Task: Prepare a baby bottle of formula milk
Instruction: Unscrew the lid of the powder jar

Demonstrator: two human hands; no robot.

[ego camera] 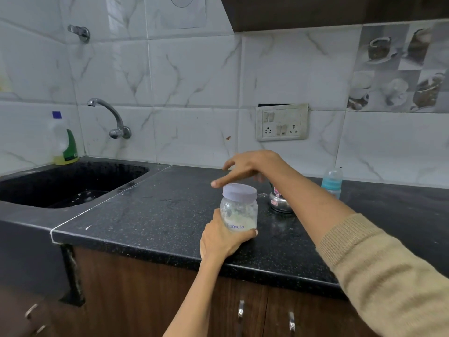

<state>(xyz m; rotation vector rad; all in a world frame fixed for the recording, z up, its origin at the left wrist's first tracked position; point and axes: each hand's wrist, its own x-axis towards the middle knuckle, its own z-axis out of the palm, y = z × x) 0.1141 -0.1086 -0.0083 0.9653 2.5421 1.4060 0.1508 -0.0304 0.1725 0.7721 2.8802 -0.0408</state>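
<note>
Two hands work at one formula jar (239, 210) on the black countertop (155, 215). It sits in the left hand (222, 237), which clasps its lower half. Above its lilac lid (239, 192) the right hand (252, 167) hovers with fingers spread, holding nothing. For a clean opening, keep the base pressed down and twist only the lid. Behind the right wrist stand a small steel vessel (279, 201) and the baby bottle (332, 182).

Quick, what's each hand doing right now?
Left hand: closed around the formula jar, lid on.
Right hand: open, empty, above the lid.
</note>
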